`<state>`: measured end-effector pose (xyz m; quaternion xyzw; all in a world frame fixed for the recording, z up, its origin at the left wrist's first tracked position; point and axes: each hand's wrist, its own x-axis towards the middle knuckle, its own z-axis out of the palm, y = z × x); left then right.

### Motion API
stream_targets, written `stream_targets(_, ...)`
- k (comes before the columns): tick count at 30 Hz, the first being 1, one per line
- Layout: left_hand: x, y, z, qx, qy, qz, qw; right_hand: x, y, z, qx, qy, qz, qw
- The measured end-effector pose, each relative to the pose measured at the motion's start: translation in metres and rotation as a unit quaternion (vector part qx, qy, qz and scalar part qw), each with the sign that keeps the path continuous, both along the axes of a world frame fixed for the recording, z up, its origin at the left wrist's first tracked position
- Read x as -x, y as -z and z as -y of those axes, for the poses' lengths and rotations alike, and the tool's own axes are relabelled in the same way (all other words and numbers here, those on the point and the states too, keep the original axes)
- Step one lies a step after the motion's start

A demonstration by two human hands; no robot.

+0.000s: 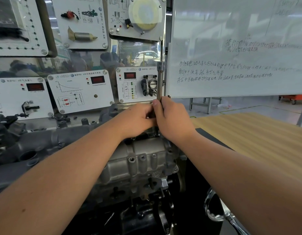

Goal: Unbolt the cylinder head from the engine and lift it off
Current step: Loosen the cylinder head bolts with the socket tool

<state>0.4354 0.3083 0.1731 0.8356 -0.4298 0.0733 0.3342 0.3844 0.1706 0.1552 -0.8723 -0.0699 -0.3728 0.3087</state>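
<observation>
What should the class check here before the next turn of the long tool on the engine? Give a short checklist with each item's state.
1. Both hands on the tool: ok. The left hand and the right hand grip the extension bar.
2. Bar upright: ok, it stands about vertical.
3. Bar's lower end seated on a bolt: cannot tell, the hands hide it.
4. Cylinder head still on the engine: ok.
5. Handle fitted to the bar's top end: cannot tell.
</observation>
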Motion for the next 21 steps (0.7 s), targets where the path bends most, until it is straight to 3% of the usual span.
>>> stream_targets(21, -0.0005, -0.0003, 0.0006, -0.003, -0.018, 0.005, 1.000, 0.0020, 0.0009, 0.0003, 0.005, -0.023, 0.025, 0.999)
